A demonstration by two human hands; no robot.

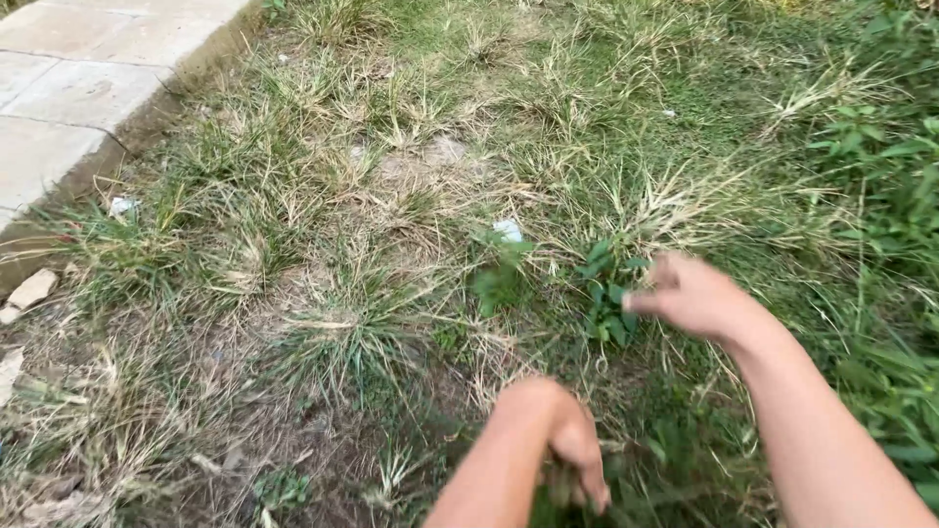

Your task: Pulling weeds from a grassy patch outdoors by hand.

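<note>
My right hand reaches out over patchy grass, its fingers pinched together against the leaves of a small broad-leaved weed. My left hand hangs low near the bottom edge, fingers closed around a bunch of green stems that point downward. A second small green weed grows just left of the first. Both forearms come in from the bottom right.
Dry grass tufts and bare soil cover the ground. A concrete pavement with a kerb runs along the upper left. Scraps of white litter and a stone lie about. Taller green plants stand at the right.
</note>
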